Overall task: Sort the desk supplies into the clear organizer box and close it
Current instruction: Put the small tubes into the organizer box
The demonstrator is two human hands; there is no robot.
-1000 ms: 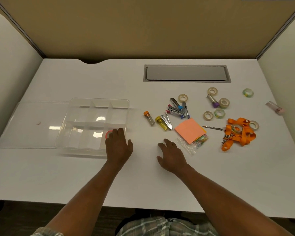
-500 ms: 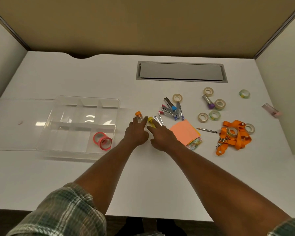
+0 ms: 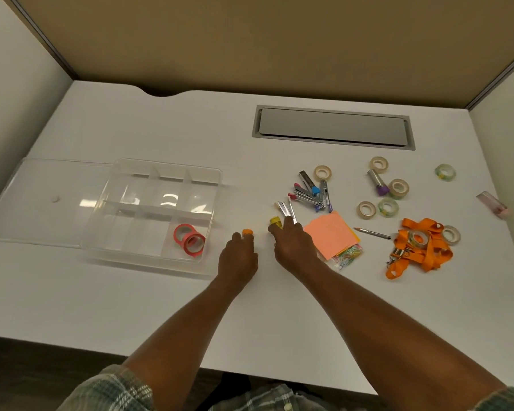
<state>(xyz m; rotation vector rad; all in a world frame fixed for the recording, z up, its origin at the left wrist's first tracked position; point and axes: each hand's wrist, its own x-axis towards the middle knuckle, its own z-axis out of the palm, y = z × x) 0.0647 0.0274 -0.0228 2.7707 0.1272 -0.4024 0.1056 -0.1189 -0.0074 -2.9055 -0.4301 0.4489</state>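
Observation:
The clear organizer box (image 3: 166, 169) sits at the left of the desk, its lid (image 3: 51, 197) folded open to the left. Two red tape rolls (image 3: 189, 236) lie in its near right compartment. Just right of the box, my left hand (image 3: 238, 258) is curled around an orange-capped tube (image 3: 247, 232); only the cap shows past my fingers. My right hand (image 3: 294, 247) is beside it, fingers closed over a yellow-capped tube (image 3: 276, 221), next to a silver clip (image 3: 284, 207).
To the right lie a pile of small staplers (image 3: 309, 191), orange sticky notes (image 3: 330, 232), a bag of paper clips (image 3: 347, 256), a pencil (image 3: 371, 232), several tape rolls (image 3: 367, 209), a purple-capped tube (image 3: 377, 180), an orange lanyard (image 3: 419, 247) and a pink-capped tube (image 3: 491, 204). A grey hatch (image 3: 333, 127) is at the back.
My left hand left the box, uncovering the red tape rolls. Both hands reached to the capped tubes and closed on them; the orange-capped tube has come nearer to me.

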